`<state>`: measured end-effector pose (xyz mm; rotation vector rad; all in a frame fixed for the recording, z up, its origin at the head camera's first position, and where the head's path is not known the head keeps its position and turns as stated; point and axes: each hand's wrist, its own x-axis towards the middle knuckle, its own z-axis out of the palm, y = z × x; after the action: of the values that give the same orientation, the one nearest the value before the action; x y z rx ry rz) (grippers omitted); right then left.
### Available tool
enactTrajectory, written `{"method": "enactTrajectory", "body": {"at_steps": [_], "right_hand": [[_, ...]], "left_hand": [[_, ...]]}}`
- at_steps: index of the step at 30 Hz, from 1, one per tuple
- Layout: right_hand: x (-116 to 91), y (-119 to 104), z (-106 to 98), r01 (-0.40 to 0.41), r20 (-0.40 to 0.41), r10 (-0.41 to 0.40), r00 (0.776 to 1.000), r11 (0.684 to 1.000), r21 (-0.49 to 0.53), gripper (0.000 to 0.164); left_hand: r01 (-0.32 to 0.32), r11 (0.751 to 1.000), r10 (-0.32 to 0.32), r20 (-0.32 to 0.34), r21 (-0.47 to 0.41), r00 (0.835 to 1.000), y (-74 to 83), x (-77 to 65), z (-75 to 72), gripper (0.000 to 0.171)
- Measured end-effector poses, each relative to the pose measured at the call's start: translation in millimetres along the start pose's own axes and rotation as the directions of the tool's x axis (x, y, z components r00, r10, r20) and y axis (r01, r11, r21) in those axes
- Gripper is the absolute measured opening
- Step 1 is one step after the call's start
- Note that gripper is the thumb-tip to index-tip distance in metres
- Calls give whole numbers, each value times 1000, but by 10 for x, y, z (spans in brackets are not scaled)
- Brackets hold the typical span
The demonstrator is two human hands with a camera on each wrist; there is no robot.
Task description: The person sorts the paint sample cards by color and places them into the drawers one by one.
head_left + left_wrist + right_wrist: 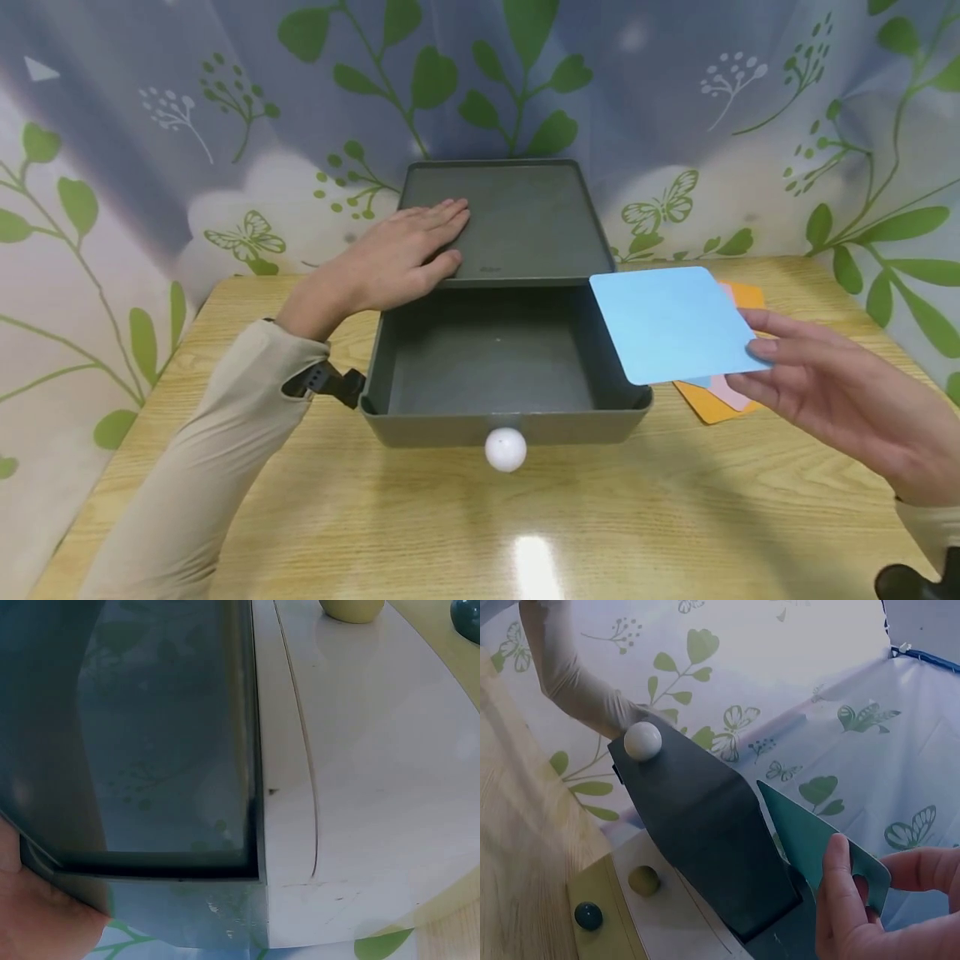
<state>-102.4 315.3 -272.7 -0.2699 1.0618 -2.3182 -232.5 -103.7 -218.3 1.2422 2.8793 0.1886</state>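
"Beside the open drawer (442, 431), on its right, what's there?"
"My right hand (847, 392), pinching a blue card (671, 325) by its edge"
"And the other?"
"My left hand (397, 258) lies flat on the box top (525, 221), fingers straight"

Box top (525, 217): small mark (490, 269) near the edge above the drawer (442, 429), too small to read.
Lettering: none legible elsewhere.

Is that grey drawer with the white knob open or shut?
Open: the grey drawer juts out from beneath the grey top, so its inside shows, and the white knob sits well forward.
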Motion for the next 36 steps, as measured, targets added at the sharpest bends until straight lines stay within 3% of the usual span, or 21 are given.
{"method": "enactTrajectory", "body": {"at_steps": [6, 15, 24, 30, 36], "right_hand": [[-16, 30, 58, -1, -11, 0, 1000, 999, -43, 48], [18, 59, 106, 15, 51, -10, 999, 994, -108, 50], [85, 98, 194, 47, 158, -36, 987, 997, -66, 51], [173, 109, 246, 8, 240, 38, 970, 982, -188, 48], [188, 118, 206, -10, 220, 72, 973, 962, -272, 45]], "left_hand": [[-1, 1000, 1, -1, -3, 1000, -2, 3, 2, 59], [5, 1000, -5, -4, -5, 1000, -1, -7, 2, 59], [3, 1000, -3, -12, -6, 1000, 0, -3, 2, 59], [6, 1000, -6, -10, -5, 1000, 2, -2, 5, 59], [6, 1000, -6, -6, -8, 1000, -3, -8, 0, 59]]}}
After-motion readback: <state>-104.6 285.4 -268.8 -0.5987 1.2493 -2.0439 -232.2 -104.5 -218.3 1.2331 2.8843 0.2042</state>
